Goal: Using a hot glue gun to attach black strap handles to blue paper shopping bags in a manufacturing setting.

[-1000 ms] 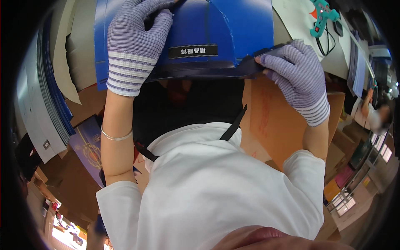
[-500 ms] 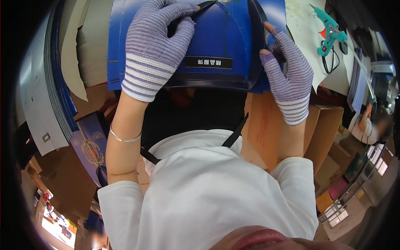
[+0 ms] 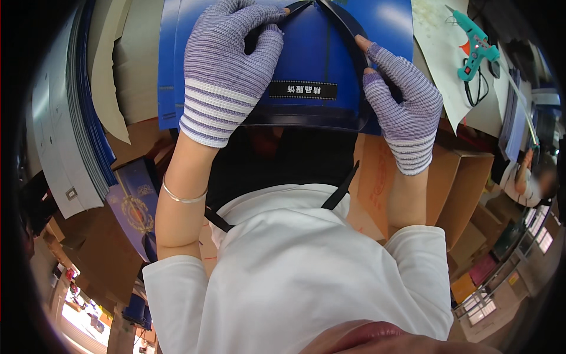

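One black strip (image 3: 344, 19) now curves farther left.

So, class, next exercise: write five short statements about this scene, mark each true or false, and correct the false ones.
1. The left hand wears a striped glove. True.
2. The teal glue gun lies left of the blue sheet. False: it lies to the right.
3. The black label is between the hands. True.
4. The bracelet is on the right arm. False: the left.
5. A right-hand fingertip is at the dark strip. True.
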The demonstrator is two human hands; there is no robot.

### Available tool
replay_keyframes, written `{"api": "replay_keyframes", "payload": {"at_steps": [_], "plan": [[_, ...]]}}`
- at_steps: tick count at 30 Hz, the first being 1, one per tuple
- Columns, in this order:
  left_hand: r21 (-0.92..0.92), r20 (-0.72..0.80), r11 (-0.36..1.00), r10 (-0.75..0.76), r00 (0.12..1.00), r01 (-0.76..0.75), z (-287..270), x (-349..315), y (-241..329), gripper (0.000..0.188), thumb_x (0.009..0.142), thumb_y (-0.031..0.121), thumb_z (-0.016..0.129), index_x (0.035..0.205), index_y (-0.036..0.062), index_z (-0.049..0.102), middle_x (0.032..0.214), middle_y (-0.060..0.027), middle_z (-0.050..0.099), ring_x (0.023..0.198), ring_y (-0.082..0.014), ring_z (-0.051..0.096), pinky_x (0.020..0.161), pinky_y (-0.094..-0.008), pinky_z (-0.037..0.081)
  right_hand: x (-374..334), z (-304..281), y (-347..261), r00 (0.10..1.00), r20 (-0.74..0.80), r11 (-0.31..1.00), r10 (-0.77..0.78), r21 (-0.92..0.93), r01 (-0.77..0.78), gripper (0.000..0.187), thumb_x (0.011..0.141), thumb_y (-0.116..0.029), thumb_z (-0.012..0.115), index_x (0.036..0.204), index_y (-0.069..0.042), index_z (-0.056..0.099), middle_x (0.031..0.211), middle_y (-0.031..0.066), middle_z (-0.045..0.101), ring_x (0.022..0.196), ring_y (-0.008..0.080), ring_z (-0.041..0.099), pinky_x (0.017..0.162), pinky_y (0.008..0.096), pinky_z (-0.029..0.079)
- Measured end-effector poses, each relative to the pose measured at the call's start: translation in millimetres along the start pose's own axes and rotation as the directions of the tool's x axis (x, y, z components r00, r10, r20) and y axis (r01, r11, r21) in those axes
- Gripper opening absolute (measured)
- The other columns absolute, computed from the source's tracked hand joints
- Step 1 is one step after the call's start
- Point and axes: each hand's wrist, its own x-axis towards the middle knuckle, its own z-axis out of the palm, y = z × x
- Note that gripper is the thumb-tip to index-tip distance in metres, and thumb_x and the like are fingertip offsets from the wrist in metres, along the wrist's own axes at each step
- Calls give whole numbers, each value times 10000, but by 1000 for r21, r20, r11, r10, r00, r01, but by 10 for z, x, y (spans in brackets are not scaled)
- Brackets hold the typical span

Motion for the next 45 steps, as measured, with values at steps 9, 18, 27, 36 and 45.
{"api": "replay_keyframes", "payload": {"at_steps": [9, 18, 27, 36, 45], "plan": [[-2, -13, 999, 33, 999, -33, 8, 11, 11, 220, 872, 79, 678, 1086, 78, 730, 944, -56, 671, 755, -137, 621, 717, -246, 529, 137, -78, -95, 994, 107, 992, 19, -128, -5, 268, 869, -73, 679, 1134, -84, 719, 947, 71, 739, 791, 105, 665, 757, 228, 521], [2, -68, 997, 82, 994, -82, 67, 0, 17, 227, 859, 39, 664, 1075, 66, 728, 943, -73, 657, 794, -170, 638, 740, -261, 525, 306, 131, -11, 999, 18, 993, 29, -114, -27, 245, 877, -166, 707, 1112, -100, 730, 927, 86, 743, 816, 141, 696, 759, 251, 543], [-159, -140, 987, -49, 989, 26, 50, 61, 282, 150, 792, -47, 593, 911, -56, 684, 872, -165, 619, 781, -279, 607, 717, -321, 483, 378, 384, 145, 944, -282, 664, -174, 674, 324, 142, 853, -120, 698, 927, -1, 720, 823, 157, 701, 752, 244, 680, 700, 319, 527], [-147, -151, 988, -70, 986, 48, 57, 18, 286, 137, 797, -5, 584, 886, -53, 677, 877, -198, 599, 811, -348, 598, 766, -386, 485, 301, 299, 23, 978, -120, 970, -170, -195, 145, 162, 878, -77, 646, 1004, -4, 715, 898, 180, 706, 814, 298, 678, 765, 336, 515], [-157, -242, 987, -9, 970, -30, 79, -126, 342, 166, 783, -29, 555, 893, -54, 676, 895, -208, 598, 838, -356, 595, 788, -395, 481, 174, 313, -64, 977, -177, 972, -123, -221, 83, 158, 879, -63, 644, 998, 17, 709, 885, 176, 703, 792, 281, 675, 754, 332, 514]]}}
